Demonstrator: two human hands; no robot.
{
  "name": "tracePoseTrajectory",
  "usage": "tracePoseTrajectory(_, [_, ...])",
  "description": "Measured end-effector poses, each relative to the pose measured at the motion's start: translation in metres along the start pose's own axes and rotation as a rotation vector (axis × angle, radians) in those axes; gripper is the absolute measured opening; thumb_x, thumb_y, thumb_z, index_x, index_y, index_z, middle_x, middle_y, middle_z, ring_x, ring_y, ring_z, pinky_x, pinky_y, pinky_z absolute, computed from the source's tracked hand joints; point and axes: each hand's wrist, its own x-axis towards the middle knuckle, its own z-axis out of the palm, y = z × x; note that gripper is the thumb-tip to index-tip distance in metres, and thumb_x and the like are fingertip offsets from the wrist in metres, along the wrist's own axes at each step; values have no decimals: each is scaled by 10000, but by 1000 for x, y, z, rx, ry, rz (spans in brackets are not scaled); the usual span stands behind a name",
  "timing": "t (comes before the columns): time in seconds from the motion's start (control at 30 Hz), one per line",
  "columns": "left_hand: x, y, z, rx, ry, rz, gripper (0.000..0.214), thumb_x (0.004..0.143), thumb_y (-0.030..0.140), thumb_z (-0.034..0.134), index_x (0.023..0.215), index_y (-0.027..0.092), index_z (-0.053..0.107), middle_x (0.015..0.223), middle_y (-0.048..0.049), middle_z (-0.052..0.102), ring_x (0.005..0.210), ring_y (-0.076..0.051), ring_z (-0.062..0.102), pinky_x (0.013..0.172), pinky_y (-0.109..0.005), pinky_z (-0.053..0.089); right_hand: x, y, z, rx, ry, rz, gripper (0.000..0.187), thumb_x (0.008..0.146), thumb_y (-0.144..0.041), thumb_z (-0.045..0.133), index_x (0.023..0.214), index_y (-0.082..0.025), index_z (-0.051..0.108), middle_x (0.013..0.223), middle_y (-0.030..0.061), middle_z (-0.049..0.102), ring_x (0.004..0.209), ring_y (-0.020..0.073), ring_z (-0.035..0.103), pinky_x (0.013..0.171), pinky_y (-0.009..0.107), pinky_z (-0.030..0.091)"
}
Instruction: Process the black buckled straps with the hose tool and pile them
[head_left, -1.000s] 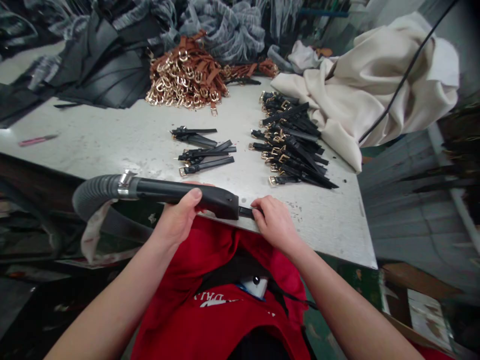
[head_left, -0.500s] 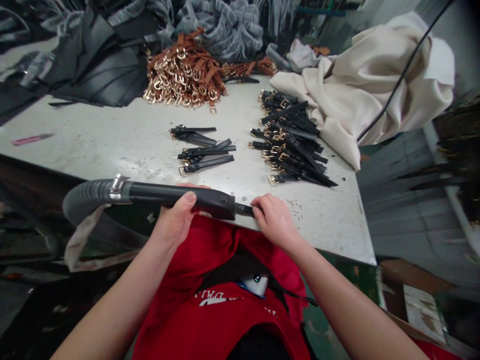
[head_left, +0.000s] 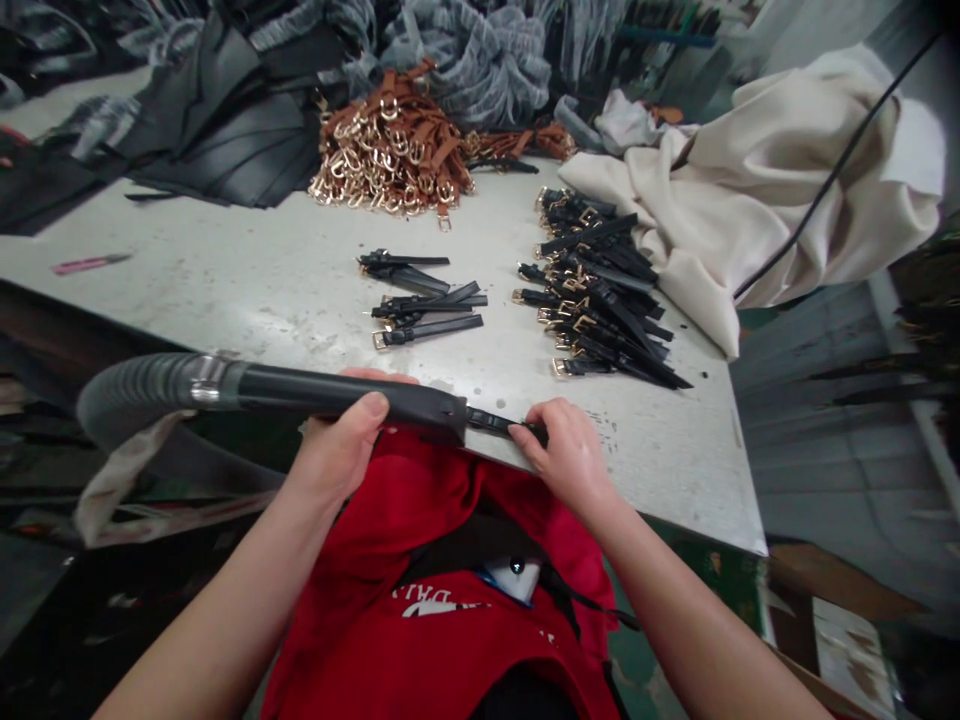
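Note:
My left hand [head_left: 341, 450] is wrapped around a long black tool [head_left: 337, 395] with a ribbed grey hose [head_left: 135, 385] at its left end, held along the near edge of the grey table [head_left: 225, 280]. My right hand [head_left: 566, 455] pinches a black strap [head_left: 499, 425] that sticks out from the tool's tip. A few black straps with gold buckles [head_left: 424, 305] lie in the middle of the table. A larger pile of black buckled straps [head_left: 596, 290] lies to their right.
A heap of brown straps with gold buckles [head_left: 394, 150] sits at the back. Black leather pieces [head_left: 225, 130] lie at the back left, cream fabric [head_left: 765, 190] with a black cable over it at the right. A pink pen [head_left: 86, 264] lies far left.
The tool has shifted left along the table edge, and more of the black strap now shows between its tip and my right hand.

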Motion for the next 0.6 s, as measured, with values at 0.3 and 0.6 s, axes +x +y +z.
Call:
tracePoseTrajectory(0.3, [8, -12, 10, -62, -76, -59, 279, 582, 320, 842, 780, 197, 689, 788, -56, 753, 691, -211, 683, 590, -296, 541, 4, 1, -1, 15, -50, -26, 158, 913, -326, 544, 822, -201, 580, 801, 58, 627, 775, 221, 560, 698, 337, 353])
tracePoseTrajectory(0.6, [0, -3, -7, -101, 75, -77, 319, 548, 394, 872, 758, 199, 730, 772, -32, 769, 676, -187, 666, 557, -265, 535, -4, 2, 0, 97, 44, 0, 180, 851, -346, 555, 953, -198, 571, 867, 74, 636, 823, 241, 579, 765, 376, 426])
